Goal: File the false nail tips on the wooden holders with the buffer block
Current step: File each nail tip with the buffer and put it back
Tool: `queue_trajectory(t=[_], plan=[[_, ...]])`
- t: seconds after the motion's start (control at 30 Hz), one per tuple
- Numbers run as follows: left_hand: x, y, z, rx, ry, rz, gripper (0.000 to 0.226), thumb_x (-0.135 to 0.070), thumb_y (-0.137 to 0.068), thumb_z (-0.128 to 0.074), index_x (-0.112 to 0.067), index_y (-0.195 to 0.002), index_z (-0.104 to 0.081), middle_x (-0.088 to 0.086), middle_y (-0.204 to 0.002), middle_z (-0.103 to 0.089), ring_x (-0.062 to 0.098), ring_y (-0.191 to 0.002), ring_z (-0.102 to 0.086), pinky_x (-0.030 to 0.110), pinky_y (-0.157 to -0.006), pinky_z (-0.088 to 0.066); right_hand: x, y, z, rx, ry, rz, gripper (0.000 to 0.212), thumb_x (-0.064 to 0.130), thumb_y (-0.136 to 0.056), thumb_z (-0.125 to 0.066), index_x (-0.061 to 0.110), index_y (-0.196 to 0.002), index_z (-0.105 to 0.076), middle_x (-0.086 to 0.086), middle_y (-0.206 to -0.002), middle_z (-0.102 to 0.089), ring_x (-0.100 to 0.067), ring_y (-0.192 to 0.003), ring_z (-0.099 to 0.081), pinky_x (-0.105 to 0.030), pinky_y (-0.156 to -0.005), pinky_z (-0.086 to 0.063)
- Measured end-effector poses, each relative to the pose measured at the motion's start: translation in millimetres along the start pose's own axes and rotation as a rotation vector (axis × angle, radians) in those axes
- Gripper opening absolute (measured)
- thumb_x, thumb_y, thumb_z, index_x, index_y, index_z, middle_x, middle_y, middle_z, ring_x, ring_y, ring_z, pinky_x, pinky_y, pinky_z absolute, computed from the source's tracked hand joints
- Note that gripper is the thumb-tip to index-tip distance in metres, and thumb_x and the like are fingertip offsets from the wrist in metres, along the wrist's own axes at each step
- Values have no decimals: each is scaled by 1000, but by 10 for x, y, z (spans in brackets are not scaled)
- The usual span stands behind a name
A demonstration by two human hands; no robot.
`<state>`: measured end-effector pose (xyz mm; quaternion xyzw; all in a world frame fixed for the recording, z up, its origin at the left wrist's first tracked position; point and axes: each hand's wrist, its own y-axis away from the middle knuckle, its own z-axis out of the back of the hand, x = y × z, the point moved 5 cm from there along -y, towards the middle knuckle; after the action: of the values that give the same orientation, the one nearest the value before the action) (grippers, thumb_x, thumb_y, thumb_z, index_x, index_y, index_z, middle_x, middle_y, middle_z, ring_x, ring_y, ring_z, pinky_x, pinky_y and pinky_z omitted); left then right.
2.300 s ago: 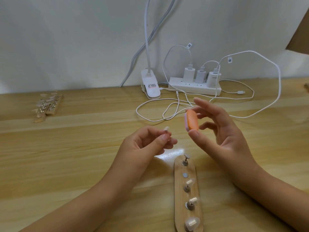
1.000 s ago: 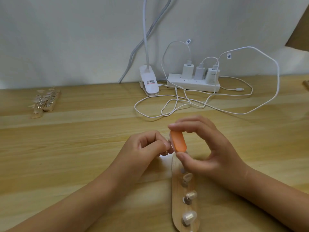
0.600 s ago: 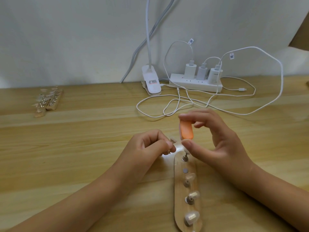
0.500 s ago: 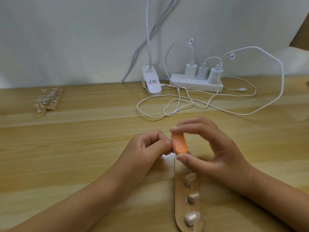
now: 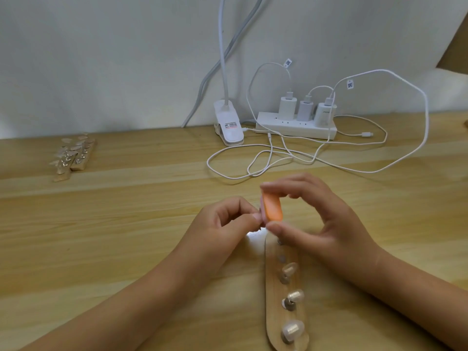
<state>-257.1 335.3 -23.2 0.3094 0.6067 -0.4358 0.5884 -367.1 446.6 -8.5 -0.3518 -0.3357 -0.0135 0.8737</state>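
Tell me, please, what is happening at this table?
A person is working on false nails. The right hand holds the orange buffer block upright between thumb and fingers. The left hand pinches a small piece, mostly hidden by its fingertips, right against the block's pink edge, above the near wooden holder. That holder lies on the table and carries three nail tips on pegs. More holders lie at the far left.
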Motion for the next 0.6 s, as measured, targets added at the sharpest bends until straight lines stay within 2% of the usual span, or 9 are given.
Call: queue_trajectory(t=[0.1,0.23,0.3,0.47,0.6], plan=[[21,4,14,-20,5,-2,15,-28,-80,-60,-32,-69,-69,-13,-81,-71,-2,-82,-61,7,-73,-42,-76,-20,71,-88,-75,-111,43,41,-82,-65,25,-122,-61,2,-116,-64,-17,-111,-59,-33,-93,-47],[40,10,12,-38,-24,-26,10,-30,-83,-61,-26,-82,-69,-16,-88,-71,-2,-86,-62,8,-74,-42,-30,-6,39,-51,-70,-49,43,36,-84,-67,25,-124,-60,3,-117,-64,-20,-112,-58,-29,-92,-46],[50,6,17,-42,-32,-23,10,-31,-83,-61,-26,-84,-70,-15,-92,-71,-1,-89,-62,10,-74,-44,-66,-15,34,-52,-77,-89,43,39,-82,-67,25,-123,-61,4,-117,-64,-19,-113,-58,-31,-93,-47],[46,3,18,-49,-28,-25,7,-35,-84,-65,-33,-85,-71,-17,-86,-68,-2,-83,-61,14,-71,-45,-19,-1,6,-13,-69,-25,43,38,-82,-71,28,-122,-60,10,-117,-62,-18,-114,-57,-23,-92,-44],[52,5,14,-40,-30,-28,10,-33,-81,-62,-32,-84,-71,-16,-87,-68,-1,-85,-61,12,-73,-44,-78,4,20,-20,-124,-102,41,39,-79,-71,26,-117,-60,10,-111,-63,-19,-109,-60,-27,-92,-46]])
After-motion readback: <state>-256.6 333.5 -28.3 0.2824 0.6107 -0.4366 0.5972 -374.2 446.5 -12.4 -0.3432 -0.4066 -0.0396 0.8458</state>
